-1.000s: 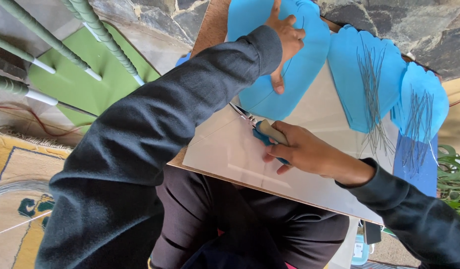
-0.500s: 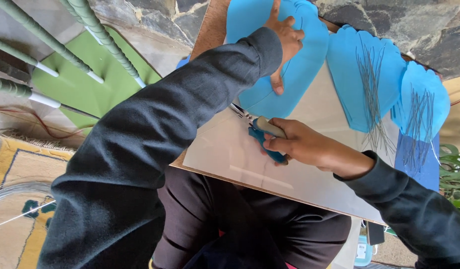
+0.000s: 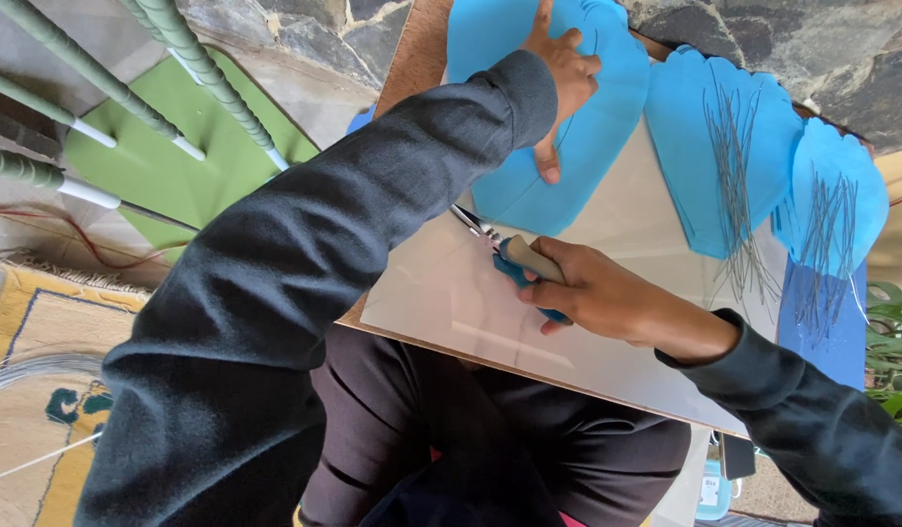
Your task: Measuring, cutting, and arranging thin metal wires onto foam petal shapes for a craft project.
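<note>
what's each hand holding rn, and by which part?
Right hand holds a tool by its blue and tan handles; metal tip sticks out, likely pliers or scissors. Left hand grips nothing, pressed flat on the blue sheet.

Both arms are covered by long, dark charcoal sleeves of a soft, matte knit fabric, loose and gently creased along their length. Each sleeve ends in a plain ribbed cuff at the wrist, leaving the left hand (image 3: 560,83) and the right hand (image 3: 607,298) bare, with no rings, watch or gloves showing. The legs below are clad in dark brownish-black trousers of smooth cloth with soft folds across the thighs.
</note>
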